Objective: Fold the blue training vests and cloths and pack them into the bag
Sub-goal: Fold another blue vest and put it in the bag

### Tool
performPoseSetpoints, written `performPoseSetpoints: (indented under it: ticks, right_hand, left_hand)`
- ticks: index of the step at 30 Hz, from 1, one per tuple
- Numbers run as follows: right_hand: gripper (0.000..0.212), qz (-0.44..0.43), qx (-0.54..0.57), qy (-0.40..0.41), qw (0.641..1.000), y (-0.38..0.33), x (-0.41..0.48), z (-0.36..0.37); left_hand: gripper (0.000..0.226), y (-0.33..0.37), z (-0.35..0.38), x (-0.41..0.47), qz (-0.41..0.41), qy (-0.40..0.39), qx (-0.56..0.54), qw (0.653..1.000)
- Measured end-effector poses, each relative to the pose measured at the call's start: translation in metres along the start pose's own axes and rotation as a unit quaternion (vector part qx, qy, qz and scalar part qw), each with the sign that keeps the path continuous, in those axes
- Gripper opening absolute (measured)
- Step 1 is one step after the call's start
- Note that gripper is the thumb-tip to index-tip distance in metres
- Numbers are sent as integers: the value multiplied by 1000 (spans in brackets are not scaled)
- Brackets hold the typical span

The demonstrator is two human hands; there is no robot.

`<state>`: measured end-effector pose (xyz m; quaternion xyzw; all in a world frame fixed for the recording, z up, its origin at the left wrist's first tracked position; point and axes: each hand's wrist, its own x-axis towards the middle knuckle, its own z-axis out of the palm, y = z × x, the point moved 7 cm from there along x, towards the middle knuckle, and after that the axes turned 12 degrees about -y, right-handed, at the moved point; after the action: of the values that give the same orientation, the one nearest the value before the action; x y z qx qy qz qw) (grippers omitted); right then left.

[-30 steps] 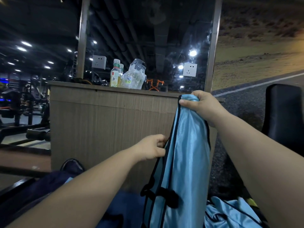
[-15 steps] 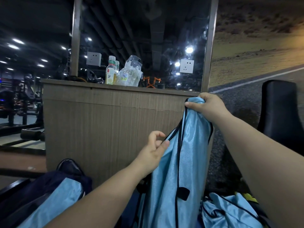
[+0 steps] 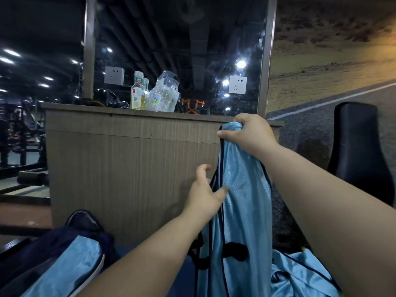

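Right hand [image 3: 246,136] gripped the top of the blue vest [image 3: 242,202], which hung straight below it. Left hand [image 3: 203,196] was open, fingers spread, thumb touching the vest's edge. Judged: folding barely begun; left hand must next pinch that edge. Bag [image 3: 42,243] lay below left hand.

You're working in a dim room. Small ceiling lights [image 3: 11,52] are burning white at far left, and the glass panel [image 3: 182,50] ahead is throwing back hard glare spots, smearing them into hazy streaks. A warm yellow glow is washing the wall [image 3: 332,50] at right. The blue vest [image 3: 242,189] is catching a soft sheen, while the black pad [image 3: 360,146] is sinking into shadow. The wide lens is tilting the metal posts [image 3: 89,50], and the bottom edge is going soft.
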<state>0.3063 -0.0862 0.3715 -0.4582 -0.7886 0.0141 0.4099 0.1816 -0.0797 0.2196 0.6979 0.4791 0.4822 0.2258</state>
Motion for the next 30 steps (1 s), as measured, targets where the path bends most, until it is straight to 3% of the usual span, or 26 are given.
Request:
performPoseSetpoints:
  ticks: [5,11,18,24,27,30]
  right_hand:
    - [41,14,14,14,1000,9,1,-9]
    - [45,12,37,3,999,8,2,-5]
    - [48,21,79,48,995,21,2,-24]
    - [38,99,47,102,989,59,-5,-43]
    - [50,170,37,143,974,89,-12,-50]
    - [43,230,45,181,955,118,-22,-56]
  left_hand:
    - [62,-4,0,-5,-8,-37,109,993]
    - [79,-10,10,-1,-11,-58,61,996]
    - [33,-34,11,-5,-101,-130,166,972]
    - [28,-70,10,-13,-151,-238,113,953]
    - [33,-76,0,-14,-147,-252,79,953]
    - [39,-84,-10,-17,-148,-245,35,957]
